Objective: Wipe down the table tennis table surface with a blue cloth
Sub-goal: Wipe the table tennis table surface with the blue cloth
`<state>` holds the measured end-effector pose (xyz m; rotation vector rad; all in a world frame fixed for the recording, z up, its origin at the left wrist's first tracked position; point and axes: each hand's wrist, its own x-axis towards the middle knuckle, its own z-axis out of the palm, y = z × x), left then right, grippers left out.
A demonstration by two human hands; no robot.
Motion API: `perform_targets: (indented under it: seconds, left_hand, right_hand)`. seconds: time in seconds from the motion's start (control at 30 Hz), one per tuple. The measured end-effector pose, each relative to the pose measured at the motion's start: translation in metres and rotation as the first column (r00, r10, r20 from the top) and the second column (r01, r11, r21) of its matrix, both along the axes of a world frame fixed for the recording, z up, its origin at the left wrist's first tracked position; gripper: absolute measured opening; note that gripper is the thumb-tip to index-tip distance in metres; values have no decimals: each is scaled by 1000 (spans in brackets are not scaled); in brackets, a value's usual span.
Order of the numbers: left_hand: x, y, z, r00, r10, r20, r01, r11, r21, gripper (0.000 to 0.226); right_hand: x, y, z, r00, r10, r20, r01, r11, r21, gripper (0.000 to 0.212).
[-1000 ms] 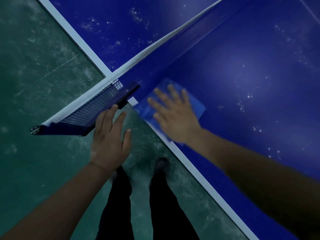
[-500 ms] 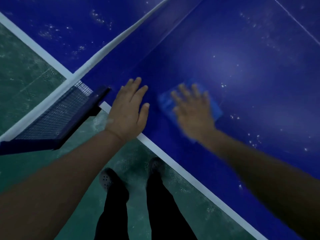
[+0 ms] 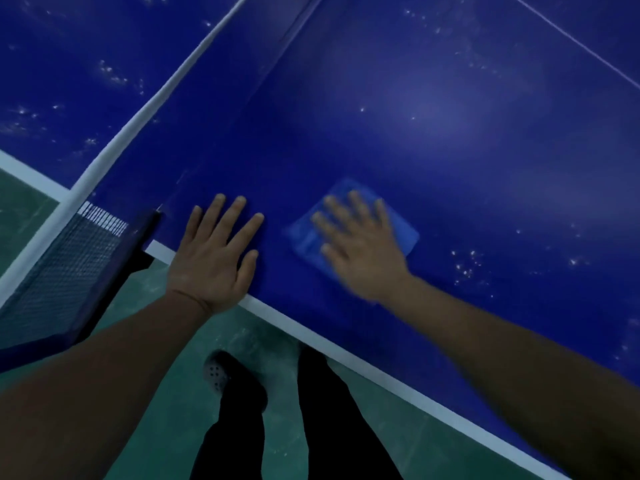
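Observation:
The dark blue table tennis table (image 3: 450, 140) fills the upper right, with a white line along its near edge. A folded blue cloth (image 3: 403, 230) lies flat on it near that edge. My right hand (image 3: 360, 247) presses down on the cloth with fingers spread, covering most of it. My left hand (image 3: 214, 258) rests flat on the bare table surface to the left of the cloth, fingers apart, palm over the white edge line, holding nothing.
The net (image 3: 69, 268) with its white top band (image 3: 145, 109) and dark clamp post (image 3: 145, 237) stands just left of my left hand. White dust specks (image 3: 467, 265) dot the table right of the cloth. Green floor (image 3: 166, 393) and my legs (image 3: 311, 427) lie below.
My right hand slid the cloth away from the net post, rightward along the table. My left hand moved from beside the net onto the table surface.

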<state>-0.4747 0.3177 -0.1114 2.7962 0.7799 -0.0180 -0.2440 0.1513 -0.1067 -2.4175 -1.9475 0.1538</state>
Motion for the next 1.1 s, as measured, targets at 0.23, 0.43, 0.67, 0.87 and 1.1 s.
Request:
perform_targets:
  seconds: [0.23,0.43,0.67,0.87,1.1]
  left_hand:
    - [2,0,5,1000,0,-1,0,1000,-2,59]
    - [2,1,6,998,-3,-65,2,1000,-11,61]
    - [1,4,3,994,-16,-108,15,1000,-14,62]
    - [1,5,2,992,-13,-123,9,999,-34,65]
    - [1,4,3,994,-19,-110,14,999,-53,66]
  right_hand:
    - [97,-7,17,468,-880,-75,878,473,-69,57]
    - [-54,-13,6,992,-107,-66,102,992,-69,52]
    - [75,-60,13,422,-906,-23,903,423,-74,59]
    - [-92,-33,0,920,-392,-18,391,920,-43,54]
    - [-1,-111,8,504,-863,18,861,502,-79,56]
